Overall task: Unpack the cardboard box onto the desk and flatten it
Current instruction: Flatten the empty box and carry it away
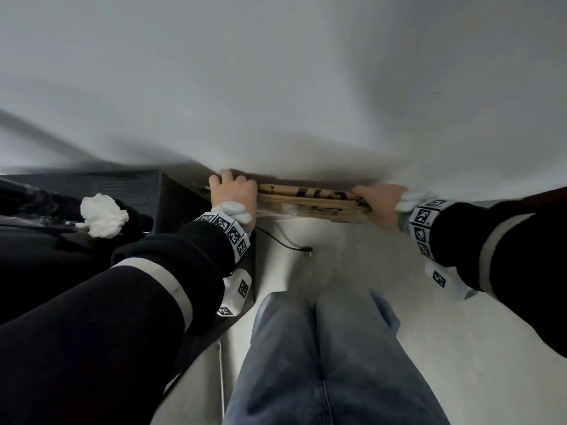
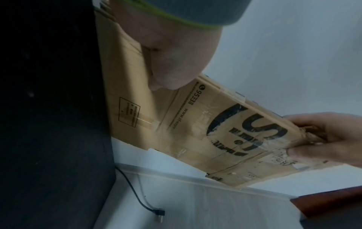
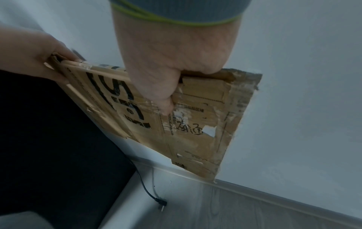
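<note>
The cardboard box [image 1: 310, 200] is already collapsed into a flat slab and stands on edge against the white wall [image 1: 306, 87], just beside the dark desk [image 1: 129, 191], its lower corner down at the skirting; the left hand [image 1: 233, 191] grips its top edge at one end, fingers curled over, and the right hand [image 1: 379, 200] is clenched on the top edge at the other end, thumb pressed on the printed face; the step in hand looks like setting the flattened box down, and it goes best if both hands lower it evenly, keep the layers pinched so they do not spring apart, and let the bottom edge settle behind the loose black cable [image 3: 149, 192] rather than on it; the head view shows only the slab's top edge, but also a crumpled white wad [image 1: 102, 216] on the desk; the wrist views alone show the torn labels, tape and bold lettering, and the plug on the floor.
</note>
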The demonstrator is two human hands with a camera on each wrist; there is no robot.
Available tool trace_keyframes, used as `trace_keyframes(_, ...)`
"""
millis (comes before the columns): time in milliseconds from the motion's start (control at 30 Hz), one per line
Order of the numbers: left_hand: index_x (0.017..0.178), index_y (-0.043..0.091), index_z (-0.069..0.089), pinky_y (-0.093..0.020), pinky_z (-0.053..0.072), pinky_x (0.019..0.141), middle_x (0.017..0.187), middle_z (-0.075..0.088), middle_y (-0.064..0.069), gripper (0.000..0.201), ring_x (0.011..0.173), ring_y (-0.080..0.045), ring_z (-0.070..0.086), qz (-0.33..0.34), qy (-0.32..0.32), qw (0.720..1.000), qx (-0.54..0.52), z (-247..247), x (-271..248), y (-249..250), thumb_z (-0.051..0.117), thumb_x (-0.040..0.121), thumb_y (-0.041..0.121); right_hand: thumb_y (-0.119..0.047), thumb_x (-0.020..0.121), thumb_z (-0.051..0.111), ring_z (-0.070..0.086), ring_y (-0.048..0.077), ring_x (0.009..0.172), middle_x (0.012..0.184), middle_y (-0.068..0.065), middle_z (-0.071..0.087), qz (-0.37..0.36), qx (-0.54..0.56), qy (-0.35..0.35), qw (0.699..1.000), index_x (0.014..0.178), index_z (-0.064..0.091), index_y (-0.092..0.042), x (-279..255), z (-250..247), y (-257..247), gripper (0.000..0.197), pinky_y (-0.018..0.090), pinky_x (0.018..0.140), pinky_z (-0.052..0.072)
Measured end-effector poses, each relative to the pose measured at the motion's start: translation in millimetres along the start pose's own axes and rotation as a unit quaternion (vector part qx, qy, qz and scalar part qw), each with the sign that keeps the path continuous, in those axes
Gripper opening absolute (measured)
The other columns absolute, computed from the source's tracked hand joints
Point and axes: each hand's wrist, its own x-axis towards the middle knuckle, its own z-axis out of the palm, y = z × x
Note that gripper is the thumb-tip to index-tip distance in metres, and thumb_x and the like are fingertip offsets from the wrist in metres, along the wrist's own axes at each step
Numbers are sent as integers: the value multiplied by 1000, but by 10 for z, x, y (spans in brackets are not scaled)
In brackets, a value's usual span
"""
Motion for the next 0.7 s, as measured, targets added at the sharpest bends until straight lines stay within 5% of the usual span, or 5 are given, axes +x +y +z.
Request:
trace_keyframes(233, 125, 23, 57, -48, 34, 105, 131, 57, -6, 42, 126, -31, 45, -57, 9, 998, -1, 634, 342, 104, 61, 84, 18, -28, 91, 56, 64, 32, 106, 125, 9, 65, -28, -35, -7, 999, 138, 41, -30, 772, 432, -46, 50, 39, 82, 56)
trace_keyframes(367, 122, 19, 57, -48, 33, 109, 128, 58, -8, 31, 122, -31, 48, -72, 36, 996, -37, 1053, 465, 334, 48, 93, 15, -31, 91, 55, 66, 31, 104, 121, 9, 67, -44, -69, 9, 997, 136, 45, -30, 1083, 711, -37, 46, 38, 80, 56)
trace_keyframes(533, 111, 9, 64, -53, 27, 119, 112, 62, -15, 42, 111, -37, 53, -93, 57, 991, -71, 1599, 695, 567, 33, 83, 7, -27, 91, 55, 67, 30, 98, 115, 9, 69, -59, -91, -8, 994, 133, 44, -27, 1490, 1160, -20, 44, 38, 77, 58)
trace_keyframes(700, 118, 3, 63, -51, 26, 120, 115, 61, -18, 40, 113, -38, 53, -103, 40, 990, -86, 2009, 925, 713, 34, 92, 10, -21, 93, 56, 66, 30, 102, 121, 12, 67, -64, -120, -20, 990, 141, 41, -21, 1825, 1467, -47, 51, 29, 69, 46)
